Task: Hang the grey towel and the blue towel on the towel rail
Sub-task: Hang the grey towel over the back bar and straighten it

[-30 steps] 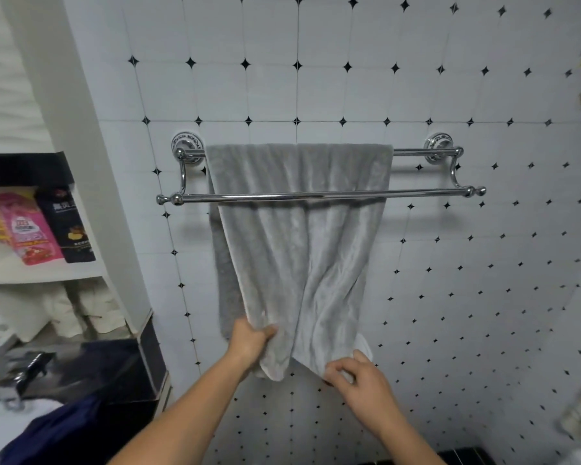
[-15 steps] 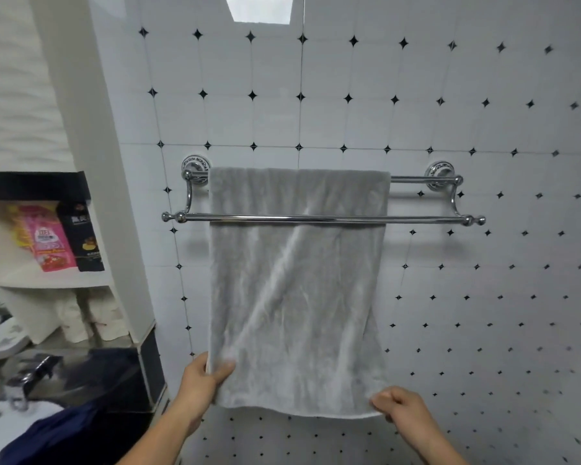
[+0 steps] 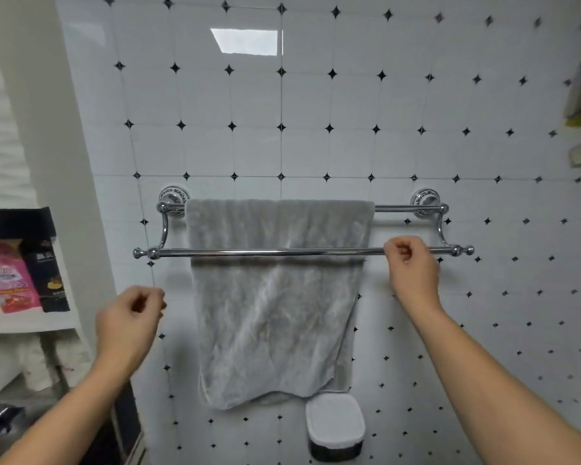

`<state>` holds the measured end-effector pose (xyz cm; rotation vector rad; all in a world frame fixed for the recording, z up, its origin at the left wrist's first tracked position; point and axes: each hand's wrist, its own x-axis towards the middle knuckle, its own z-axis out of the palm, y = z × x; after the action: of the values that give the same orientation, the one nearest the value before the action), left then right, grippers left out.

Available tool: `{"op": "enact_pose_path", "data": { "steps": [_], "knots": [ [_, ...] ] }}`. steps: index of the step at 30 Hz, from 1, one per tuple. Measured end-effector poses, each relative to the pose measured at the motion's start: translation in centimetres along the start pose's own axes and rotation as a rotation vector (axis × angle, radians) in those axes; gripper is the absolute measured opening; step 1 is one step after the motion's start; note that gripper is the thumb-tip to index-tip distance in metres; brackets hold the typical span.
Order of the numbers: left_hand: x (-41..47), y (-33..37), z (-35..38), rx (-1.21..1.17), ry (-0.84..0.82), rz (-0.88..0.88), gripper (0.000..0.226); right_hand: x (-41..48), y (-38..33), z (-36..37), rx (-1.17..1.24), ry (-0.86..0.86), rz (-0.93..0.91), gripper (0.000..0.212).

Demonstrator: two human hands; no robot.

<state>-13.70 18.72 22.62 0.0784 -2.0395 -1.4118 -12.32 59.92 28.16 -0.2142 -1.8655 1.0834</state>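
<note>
Grey towel: The grey towel point(image 3: 272, 313) hangs on the towel rail point(image 3: 175, 252). It goes over the back bar and drops down behind the front bar.
What changed: Half a second ago, we held the bottom edge of the towel with both hands and pulled it flat. Now we have let go, and both hands are higher up. The towel hangs all by itself.
Left hand: Our left hand point(image 3: 130, 317) is in the air to the left of the towel. It is not touching the towel. The fingers are softly curled and hold nothing.
Right hand: Our right hand point(image 3: 411, 270) is up at the right end of the front bar, just beside the towel. The fingers are curled. The hand hides the bar there, so we cannot tell if it holds the bar or is only in front of it.
Blue towel: We cannot see it now. It is not on the rail.
What it means: We think the grey towel is done. That is one of two. The front bar is bare, so the blue one could go there.
Next: We think we must get the blue towel and lay it over a bar.
Watch out: The grey towel's bottom edge is a bit crooked. A bump could pull it down.
Other things: A small white box point(image 3: 334, 424) sits on the wall under the towel. A pink packet point(image 3: 10, 280) stands on a shelf at the left.
</note>
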Motion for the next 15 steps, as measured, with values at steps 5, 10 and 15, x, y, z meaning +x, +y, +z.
{"op": "enact_pose_path", "data": {
  "steps": [5,10,15],
  "knots": [
    [9.6,7.6,3.6,0.129,0.023,0.194,0.015,5.9,-3.1,2.3,-0.524,-0.106,-0.001,0.039],
    [12.8,7.9,7.9,0.102,-0.211,-0.020,0.024,7.8,-2.8,4.5,-0.174,-0.396,0.192,0.025],
    [14.2,7.7,7.4,0.111,-0.191,-0.081,0.038,9.4,-1.2,3.6,-0.055,-0.420,0.235,0.018]
  ]
}}
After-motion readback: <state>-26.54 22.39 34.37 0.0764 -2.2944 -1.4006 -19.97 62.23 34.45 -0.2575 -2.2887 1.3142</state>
